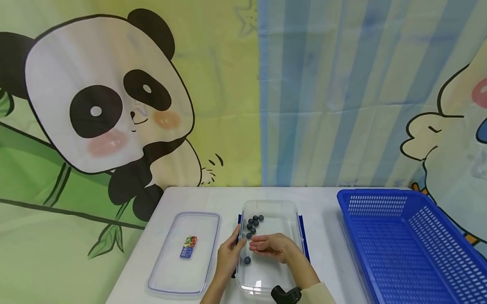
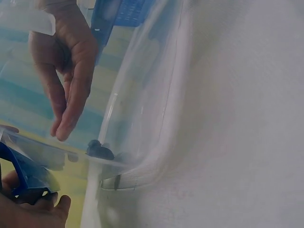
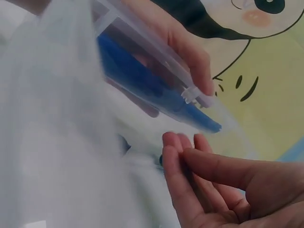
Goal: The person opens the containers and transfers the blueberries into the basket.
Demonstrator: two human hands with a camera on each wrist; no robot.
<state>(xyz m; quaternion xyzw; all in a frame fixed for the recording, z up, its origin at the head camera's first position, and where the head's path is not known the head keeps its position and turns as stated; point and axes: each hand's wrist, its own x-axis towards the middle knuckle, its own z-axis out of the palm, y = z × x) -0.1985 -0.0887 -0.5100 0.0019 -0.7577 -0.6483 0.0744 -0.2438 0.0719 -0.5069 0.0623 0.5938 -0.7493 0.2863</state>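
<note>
A clear plastic box [image 1: 269, 276] with blue side latches [image 1: 303, 237] stands on the table. My left hand [image 1: 227, 256] grips its left wall at the rim, thumb over the edge; the left wrist view shows these fingers [image 2: 61, 209] beside a blue latch. Several dark blueberries [image 1: 255, 223] lie along the box's left side, and one blueberry [image 1: 247, 260] sits apart nearer the front. My right hand [image 1: 275, 247] is over the inside of the box, its fingers extended and slightly bent beside the blueberries. No blueberry shows between its fingers [image 3: 178, 185].
Left of the box lies a clear lid [image 1: 170, 274] with a fruit-picture label [image 1: 188, 247]. A large blue basket [image 1: 389, 255] takes up the table's right side. Behind the table hangs a printed curtain [image 1: 229, 102].
</note>
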